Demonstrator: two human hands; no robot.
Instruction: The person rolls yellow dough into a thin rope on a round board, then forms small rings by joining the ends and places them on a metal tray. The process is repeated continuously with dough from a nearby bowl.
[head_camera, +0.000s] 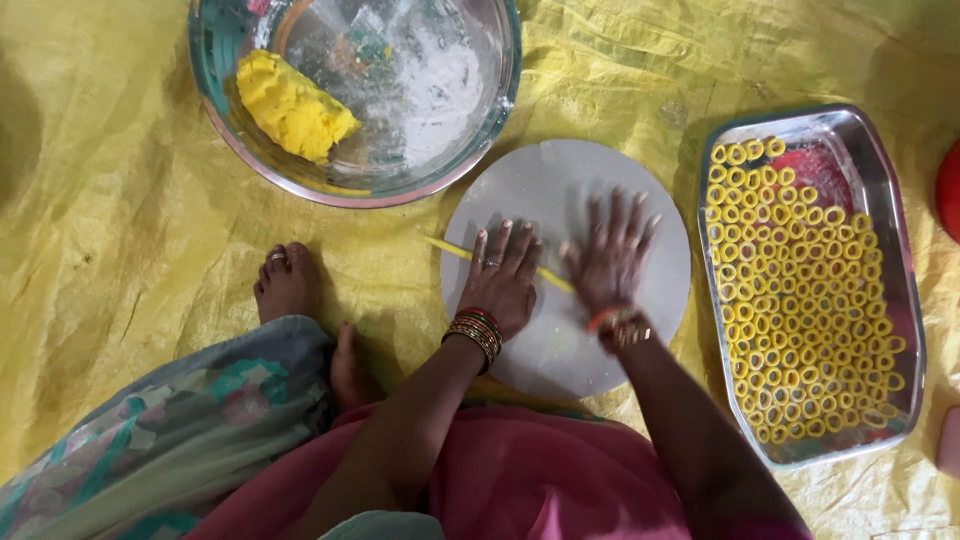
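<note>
Flat and spread, left hand (500, 280) and right hand (610, 260) press one thin yellow dough rope (452, 249) on one round grey board (565, 265); one steel tray (880, 200) holds countless yellow dough rings (800, 300).

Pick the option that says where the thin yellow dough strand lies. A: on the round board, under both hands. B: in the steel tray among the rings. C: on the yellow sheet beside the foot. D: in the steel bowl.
A: the dough strand runs across the round board, with the left hand and right hand pressed flat over it.
</note>
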